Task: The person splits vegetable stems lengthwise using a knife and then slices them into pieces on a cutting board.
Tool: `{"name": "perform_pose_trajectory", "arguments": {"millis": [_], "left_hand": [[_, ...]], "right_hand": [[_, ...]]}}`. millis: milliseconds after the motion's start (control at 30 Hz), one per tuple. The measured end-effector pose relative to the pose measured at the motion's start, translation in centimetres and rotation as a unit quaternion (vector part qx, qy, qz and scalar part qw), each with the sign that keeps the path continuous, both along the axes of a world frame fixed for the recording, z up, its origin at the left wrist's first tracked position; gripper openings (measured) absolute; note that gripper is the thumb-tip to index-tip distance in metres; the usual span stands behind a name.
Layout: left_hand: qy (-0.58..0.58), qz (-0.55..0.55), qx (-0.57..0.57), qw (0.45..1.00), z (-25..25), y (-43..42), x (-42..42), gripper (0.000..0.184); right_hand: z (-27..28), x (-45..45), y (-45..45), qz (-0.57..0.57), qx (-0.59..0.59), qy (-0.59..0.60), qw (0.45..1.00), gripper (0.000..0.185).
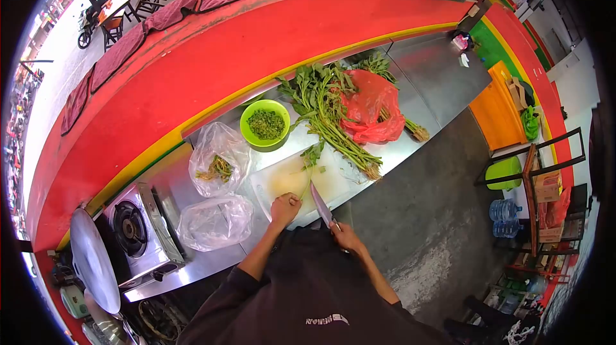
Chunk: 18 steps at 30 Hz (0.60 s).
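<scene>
My left hand (285,209) is closed on the lower end of a leafy green stem (312,155), which reaches up across a white cutting board (263,186). In my right hand (347,237) is a knife (321,204), its blade pointing away from me at the board's right part, close to the stem. Past the board lies a large bunch of leafy greens (330,130) with long stalks and roots. A red plastic bag (372,104) rests against the bunch. Left of it stands a bright green bowl (262,145) holding chopped greens (266,124).
Left of the board are a clear plastic bag (221,143) with some plant scraps and another clear bag (217,222). Farther left stand a gas stove (138,229) and a large metal lid or pan (95,261). A red wall (256,30) bounds the metal counter (423,82).
</scene>
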<state>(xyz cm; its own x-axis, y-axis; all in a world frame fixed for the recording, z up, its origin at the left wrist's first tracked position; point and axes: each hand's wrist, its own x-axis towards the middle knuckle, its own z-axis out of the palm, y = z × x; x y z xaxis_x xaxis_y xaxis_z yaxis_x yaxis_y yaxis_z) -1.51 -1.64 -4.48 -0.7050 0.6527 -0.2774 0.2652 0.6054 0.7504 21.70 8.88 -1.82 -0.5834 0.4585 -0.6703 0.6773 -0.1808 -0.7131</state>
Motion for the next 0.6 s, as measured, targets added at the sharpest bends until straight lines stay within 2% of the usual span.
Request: {"name": "perform_pose_trajectory", "arguments": {"millis": [133,300,467,533,600], "left_hand": [[-0.002,-0.001,-0.008,1.0,-0.1,0.0,0.0,0.02],[0.006,-0.005,-0.009,1.0,-0.1,0.1,-0.1,0.02],[-0.003,-0.001,-0.008,1.0,-0.5,0.1,-0.1,0.021],[-0.001,-0.004,-0.007,1.0,-0.4,0.1,-0.1,0.021],[-0.004,-0.006,-0.009,1.0,-0.2,0.0,-0.2,0.021]], "right_hand": [[1.5,-0.3,0.2,0.027,0.016,-0.034,0.999,0.05],[3.7,-1.0,0.2,0.018,-0.008,-0.029,0.999,0.047],[2.4,-0.8,0.5,0.022,-0.036,-0.046,0.998,0.046],[1.8,-0.6,0.3,0.079,0.14,0.01,0.987,0.048],[1.6,-0.7,0.0,0.09,0.166,-0.02,0.982,0.048]]}}
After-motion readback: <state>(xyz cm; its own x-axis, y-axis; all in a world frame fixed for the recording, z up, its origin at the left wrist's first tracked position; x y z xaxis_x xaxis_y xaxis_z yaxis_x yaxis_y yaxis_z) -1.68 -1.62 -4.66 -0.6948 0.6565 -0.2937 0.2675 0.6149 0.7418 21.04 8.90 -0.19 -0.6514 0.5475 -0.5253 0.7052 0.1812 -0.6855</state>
